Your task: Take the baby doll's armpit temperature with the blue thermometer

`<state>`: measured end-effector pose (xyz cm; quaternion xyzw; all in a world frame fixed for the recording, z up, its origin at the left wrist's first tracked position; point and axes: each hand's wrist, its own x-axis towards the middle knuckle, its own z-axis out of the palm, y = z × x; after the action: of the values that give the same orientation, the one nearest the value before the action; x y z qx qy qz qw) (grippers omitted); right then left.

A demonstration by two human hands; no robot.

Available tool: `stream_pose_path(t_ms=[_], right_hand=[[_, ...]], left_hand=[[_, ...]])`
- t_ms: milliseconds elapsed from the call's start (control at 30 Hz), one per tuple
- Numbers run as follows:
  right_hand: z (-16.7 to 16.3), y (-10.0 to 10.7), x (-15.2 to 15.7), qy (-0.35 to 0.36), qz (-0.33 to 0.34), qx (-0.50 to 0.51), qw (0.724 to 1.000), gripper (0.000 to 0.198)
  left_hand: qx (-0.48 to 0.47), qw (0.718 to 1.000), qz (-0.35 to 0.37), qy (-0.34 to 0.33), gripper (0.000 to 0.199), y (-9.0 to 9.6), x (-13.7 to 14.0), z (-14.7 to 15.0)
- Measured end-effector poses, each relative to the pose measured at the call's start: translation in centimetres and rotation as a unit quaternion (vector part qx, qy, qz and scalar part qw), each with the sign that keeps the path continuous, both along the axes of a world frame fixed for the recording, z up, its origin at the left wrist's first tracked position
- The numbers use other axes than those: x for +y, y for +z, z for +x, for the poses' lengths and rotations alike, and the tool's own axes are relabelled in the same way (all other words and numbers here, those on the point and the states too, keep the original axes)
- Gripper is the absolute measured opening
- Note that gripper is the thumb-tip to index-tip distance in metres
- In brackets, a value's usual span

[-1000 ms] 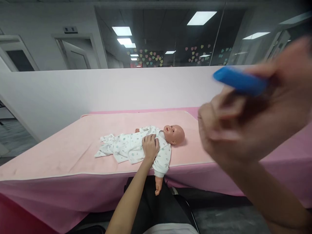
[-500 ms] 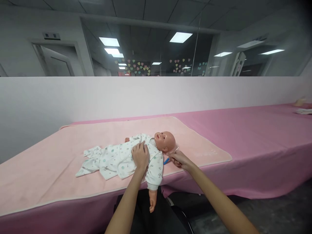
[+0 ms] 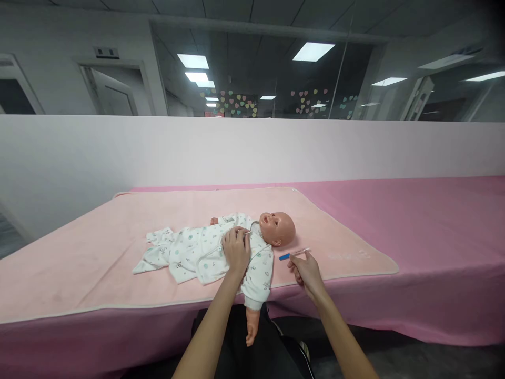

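Pink bench (image 3: 414,221), pale blanket (image 3: 98,252) | one doll (image 3: 221,247) | left hand (image 3: 235,250) flat on doll | right hand (image 3: 305,269) grip pinching one thermometer (image 3: 294,254)

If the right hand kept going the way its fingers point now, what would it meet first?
The right hand points up and slightly left toward the doll's head. First comes the blue-tipped stick at its fingertips, then probably the head, though depth is hard to judge.

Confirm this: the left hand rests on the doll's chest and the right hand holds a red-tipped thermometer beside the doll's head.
Not quite. The head view shows the thermometer in the right hand has a blue tip, not red. The rest holds: the left hand rests on the doll, on its chest, and the thermometer is beside its head.
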<state>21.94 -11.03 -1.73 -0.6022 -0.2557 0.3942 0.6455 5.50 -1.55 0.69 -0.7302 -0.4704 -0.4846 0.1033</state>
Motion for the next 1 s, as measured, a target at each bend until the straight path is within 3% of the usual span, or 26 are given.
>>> stream_pose_path(t_ms=[100,233,333,467,567,800,1000], right_hand=[[-1.3,0.4,-0.6,-0.012,0.039,-0.036,0.999,0.075],[-4.1,2.0,0.9,0.036,0.089,-0.137,0.986,0.051],[-6.9,3.6,4.2,0.067,0.128,-0.258,0.955,0.04],[-9.4,4.4,8.0,0.019,0.129,-0.391,0.911,0.032],[-9.8,3.6,8.8,-0.014,0.13,-0.391,0.911,0.031],[-9.1,2.3,8.3,0.003,0.129,-0.401,0.907,0.026],[-9.0,1.8,8.4,0.007,0.141,-0.408,0.902,0.024]], left_hand=[[-0.004,1.0,0.0,-0.009,0.016,0.0,0.0,0.0],[-0.022,1.0,0.005,-0.011,0.017,0.0,0.1,0.0],[-0.049,0.998,0.017,-0.018,0.016,-0.2,0.2,-0.1],[-0.091,0.995,0.036,-0.001,0.016,-0.4,0.4,-0.4],[-0.101,0.994,0.041,0.013,0.017,-0.5,0.3,-0.5],[-0.113,0.991,0.033,0.056,0.014,-0.4,-0.2,-0.5],[-0.106,0.992,0.031,0.054,0.012,-0.6,-0.1,-0.5]])
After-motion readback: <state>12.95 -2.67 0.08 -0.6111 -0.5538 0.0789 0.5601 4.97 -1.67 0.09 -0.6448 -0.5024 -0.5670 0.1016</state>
